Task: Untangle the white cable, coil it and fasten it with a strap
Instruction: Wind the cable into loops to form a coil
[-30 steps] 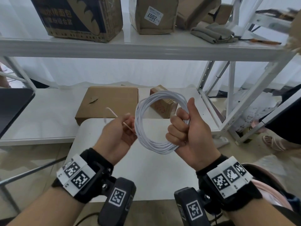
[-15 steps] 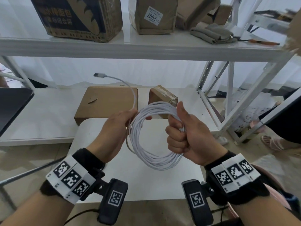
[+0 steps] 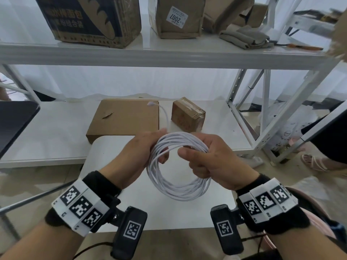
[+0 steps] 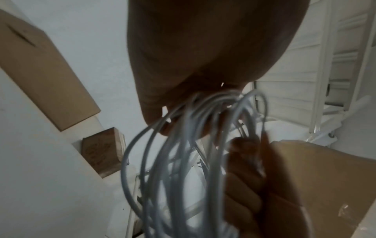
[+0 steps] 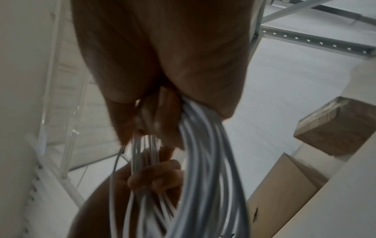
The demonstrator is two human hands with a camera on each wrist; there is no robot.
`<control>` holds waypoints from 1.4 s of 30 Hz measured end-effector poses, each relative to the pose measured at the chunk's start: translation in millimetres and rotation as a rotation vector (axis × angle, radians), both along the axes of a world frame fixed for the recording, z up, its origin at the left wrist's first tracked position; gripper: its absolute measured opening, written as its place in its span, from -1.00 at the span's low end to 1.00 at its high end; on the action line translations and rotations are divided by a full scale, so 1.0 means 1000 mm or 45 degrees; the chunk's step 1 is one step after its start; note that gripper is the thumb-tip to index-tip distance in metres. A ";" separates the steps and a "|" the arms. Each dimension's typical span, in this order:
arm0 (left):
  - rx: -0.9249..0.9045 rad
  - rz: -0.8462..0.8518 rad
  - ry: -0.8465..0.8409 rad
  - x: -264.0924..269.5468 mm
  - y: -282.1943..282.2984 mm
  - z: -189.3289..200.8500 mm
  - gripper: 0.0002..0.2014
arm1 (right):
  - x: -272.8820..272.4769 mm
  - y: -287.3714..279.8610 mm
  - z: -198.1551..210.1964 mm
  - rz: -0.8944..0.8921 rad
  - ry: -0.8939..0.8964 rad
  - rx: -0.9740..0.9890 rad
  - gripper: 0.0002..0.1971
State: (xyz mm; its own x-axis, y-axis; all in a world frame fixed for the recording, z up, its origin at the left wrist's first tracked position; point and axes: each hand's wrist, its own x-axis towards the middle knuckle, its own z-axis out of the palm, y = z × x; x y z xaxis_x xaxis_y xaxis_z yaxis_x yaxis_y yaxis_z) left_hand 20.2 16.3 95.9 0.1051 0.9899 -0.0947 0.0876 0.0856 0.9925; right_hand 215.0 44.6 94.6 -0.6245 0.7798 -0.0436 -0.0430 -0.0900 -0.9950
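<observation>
The white cable (image 3: 176, 190) hangs as a round coil of several loops above the small white table (image 3: 184, 218). My right hand (image 3: 208, 158) grips the coil's top right, fingers curled round the bundle. My left hand (image 3: 148, 147) holds the coil's top left, where the free end rises. That free end with its plug (image 3: 150, 104) sticks up over the flat box. In the left wrist view the cable (image 4: 183, 161) loops fan out under my palm. In the right wrist view the cable (image 5: 203, 161) bundle runs out of my fist. No strap is in view.
A flat cardboard box (image 3: 124, 119) and a small taped box (image 3: 187, 118) lie on the low white shelf (image 3: 47, 137) behind the table. The upper shelf (image 3: 169, 55) carries more boxes and folded cloth. Rack posts (image 3: 266, 109) and a person's sandalled foot (image 3: 317, 162) are at right.
The coil has dropped lower and tilted flatter. My left hand has laid the last loop onto the coil's top, so the free end is shorter and its plug now stands nearer the hands.
</observation>
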 end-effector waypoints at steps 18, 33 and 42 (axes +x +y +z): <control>-0.042 -0.233 0.041 0.004 -0.007 -0.005 -0.68 | -0.005 0.000 -0.007 -0.238 -0.276 0.286 -0.61; -0.099 -0.226 0.265 0.003 -0.007 -0.006 -0.58 | -0.010 -0.003 -0.012 -0.088 -0.400 0.416 -0.37; -0.189 -0.234 0.145 0.002 -0.007 0.000 -0.65 | -0.011 -0.003 -0.015 -0.101 -0.303 0.234 -0.65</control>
